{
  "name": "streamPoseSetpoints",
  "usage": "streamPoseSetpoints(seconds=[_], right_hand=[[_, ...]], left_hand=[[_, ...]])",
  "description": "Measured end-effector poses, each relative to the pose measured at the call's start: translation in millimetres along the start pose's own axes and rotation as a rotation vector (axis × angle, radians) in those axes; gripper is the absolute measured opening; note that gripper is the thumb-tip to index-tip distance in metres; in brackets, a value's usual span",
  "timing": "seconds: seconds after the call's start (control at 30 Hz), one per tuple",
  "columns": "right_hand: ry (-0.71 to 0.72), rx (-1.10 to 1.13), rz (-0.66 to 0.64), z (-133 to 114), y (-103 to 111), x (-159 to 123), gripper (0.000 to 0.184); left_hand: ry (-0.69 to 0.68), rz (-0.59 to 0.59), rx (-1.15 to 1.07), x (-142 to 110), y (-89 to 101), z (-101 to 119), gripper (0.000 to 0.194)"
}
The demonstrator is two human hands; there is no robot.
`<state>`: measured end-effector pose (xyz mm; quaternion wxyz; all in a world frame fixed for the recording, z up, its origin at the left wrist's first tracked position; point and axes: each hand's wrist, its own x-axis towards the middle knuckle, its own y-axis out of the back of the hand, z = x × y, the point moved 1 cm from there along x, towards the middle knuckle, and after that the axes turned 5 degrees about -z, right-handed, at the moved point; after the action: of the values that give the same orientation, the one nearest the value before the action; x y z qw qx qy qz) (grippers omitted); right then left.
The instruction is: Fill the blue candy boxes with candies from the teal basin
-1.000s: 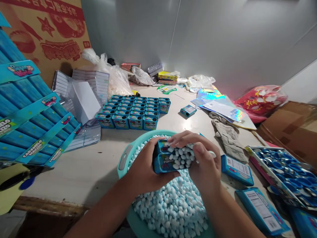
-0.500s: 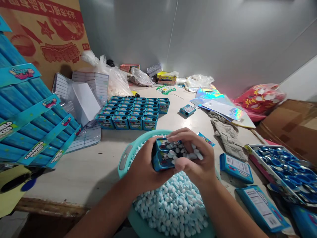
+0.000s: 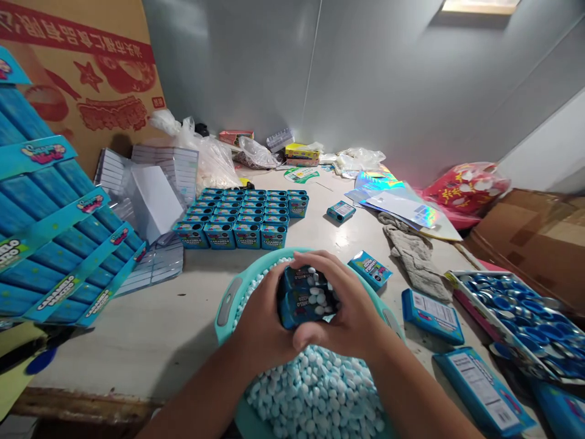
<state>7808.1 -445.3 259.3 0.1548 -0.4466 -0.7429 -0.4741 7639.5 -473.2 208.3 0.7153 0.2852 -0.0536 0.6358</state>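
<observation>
You hold two tins (image 3: 297, 305) over the tub (image 3: 251, 264).
At lower centre of the frame, your left hand (image 3: 261, 320) grips the tins from the left; your right hand (image 3: 350, 305) curls around their right end, loose candies (image 3: 317, 300) beside its fingers, and whether it grips too cannot be told. Tin rows (image 3: 237, 219) stand left of centre.
</observation>
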Motion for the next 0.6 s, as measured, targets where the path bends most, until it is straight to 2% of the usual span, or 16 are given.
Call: streamPoseSetpoints(seconds=[0.1, 0.23, 0.3, 0.37, 0.47, 0.6], right_hand=[[0.026, 0.018, -0.106, -4.3, 5.1, -0.4, 0.082], [0.026, -0.021, -0.191, -8.9, 6.3, -0.9, 0.064], [0.038, -0.097, -0.177, -9.6, 4.8, -0.5, 0.051], [0.053, -0.173, -0.103, -9.0, 3.9, -0.5, 0.043], [0.125, -0.18, -0.017, -7.3, 4.6, -2.4, 0.041], [0.174, -0.092, -0.02, -2.5, 9.8, -7.4, 0.041]], left_hand=[[0.042, 0.065, -0.022, 2.8, -0.3, 1.1, 0.084], [-0.057, 0.09, 0.025, 5.7, 2.1, 5.0, 0.078], [-0.078, 0.073, 0.042, 5.3, 3.1, 5.2, 0.078], [-0.053, 0.074, 0.056, 3.8, 3.4, 4.2, 0.079], [0.019, 0.104, 0.055, 1.9, 2.8, 2.4, 0.082], [0.106, 0.102, 0.051, 1.7, 1.2, 1.3, 0.086]])
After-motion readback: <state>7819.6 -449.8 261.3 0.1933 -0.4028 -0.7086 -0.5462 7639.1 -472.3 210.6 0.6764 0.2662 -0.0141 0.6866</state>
